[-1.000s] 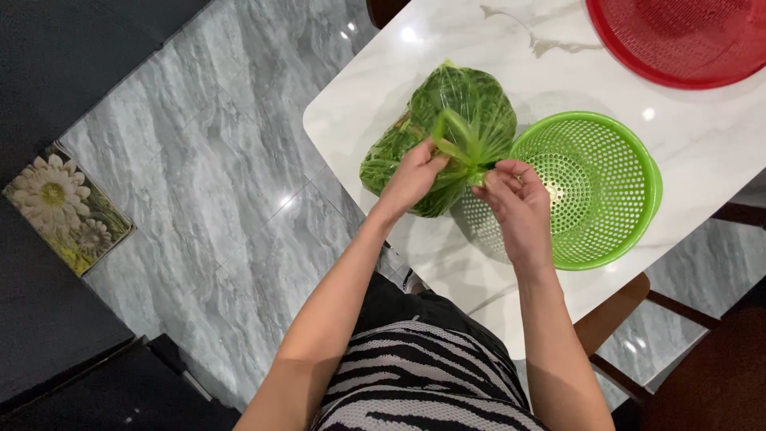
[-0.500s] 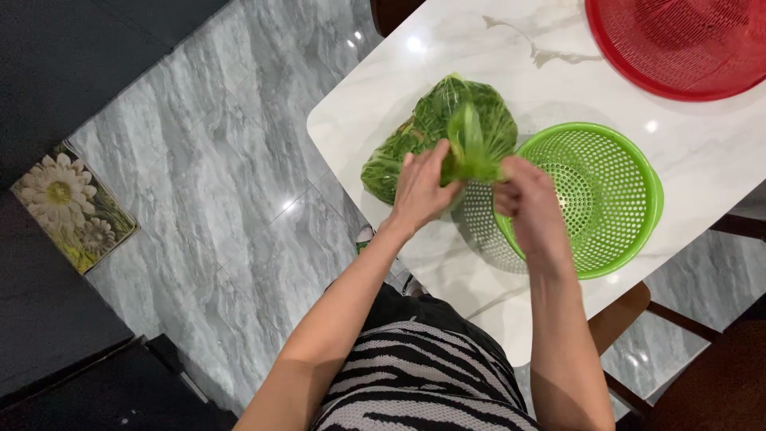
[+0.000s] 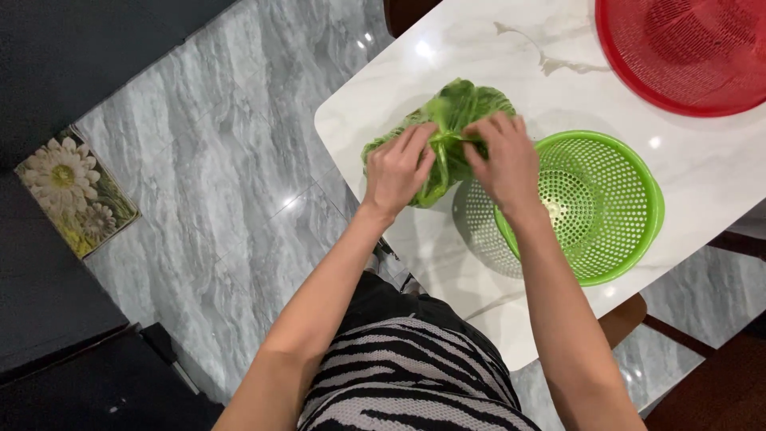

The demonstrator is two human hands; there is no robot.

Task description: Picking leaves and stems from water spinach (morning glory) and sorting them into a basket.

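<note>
A green plastic bag of leafy greens (image 3: 461, 108) lies on the white marble table (image 3: 702, 160), near its left corner. My left hand (image 3: 396, 172) grips the bag's knotted top from the left. From the right, my right hand (image 3: 501, 160) pinches the same knot. Both hands rest over the bag and hide most of it. A green perforated colander (image 3: 606, 207) stands right beside my right hand, tilted toward me.
A red perforated basket (image 3: 686, 56) sits at the table's far right, cut off by the frame. Grey marble floor lies left of the table, with a flower-patterned mat (image 3: 76, 191) by a dark cabinet. A wooden chair edge (image 3: 622, 319) shows below the table.
Both hands moved forward onto the bag and pressed its raised top down. The bag's neck, held upright half a second ago, now lies low between my fingers.
</note>
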